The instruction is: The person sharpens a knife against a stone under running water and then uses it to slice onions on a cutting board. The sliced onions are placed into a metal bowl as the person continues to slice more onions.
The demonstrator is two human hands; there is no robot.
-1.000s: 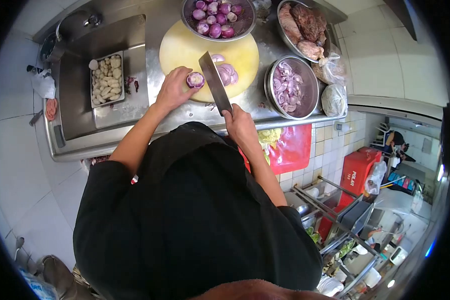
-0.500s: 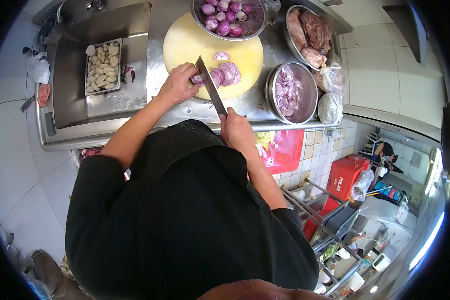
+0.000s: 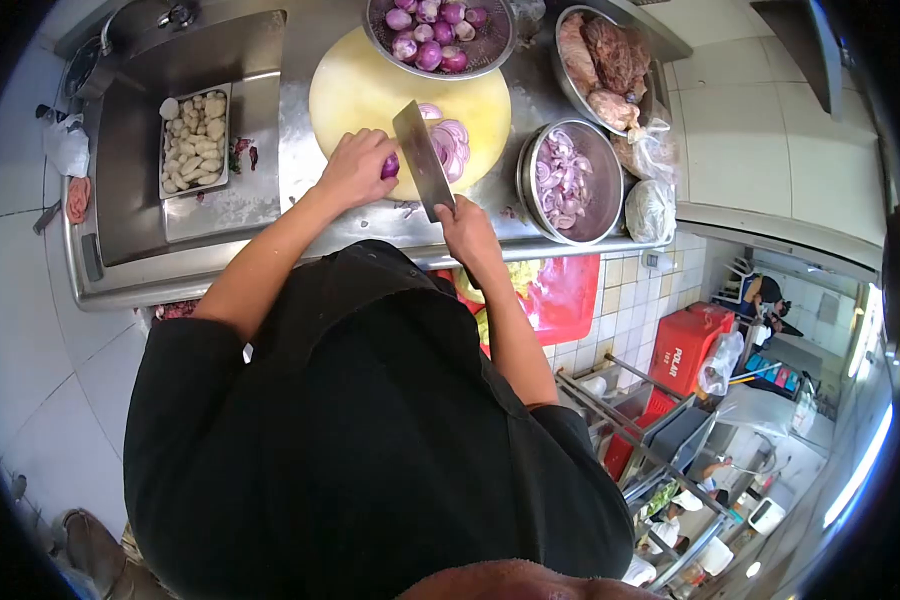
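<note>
On a round yellow cutting board [image 3: 345, 95], my left hand [image 3: 354, 168] curls closed around a red onion piece [image 3: 390, 166]. My right hand [image 3: 468, 235] grips the handle of a cleaver [image 3: 423, 155], its broad blade tilted over the board and apart from the onion piece. Just right of the blade lie red onion slices [image 3: 452, 148]. A perforated metal bowl of peeled red onions [image 3: 428, 32] sits at the board's far edge. Sliced onion [image 3: 562, 180] fills part of a steel bowl [image 3: 610, 190] to the right.
A bowl of raw meat [image 3: 610, 65] stands at the back right, with plastic bags [image 3: 652, 210] beside it. In the sink [image 3: 260, 100] on the left is a tray of pale peeled pieces [image 3: 195, 140]. A red tray [image 3: 570, 300] lies below the counter edge. People are in the background.
The cleaver has turned to show more of its flat side and has come away from the onion. My left hand has shifted slightly left with the onion piece. The whole view has moved a little.
</note>
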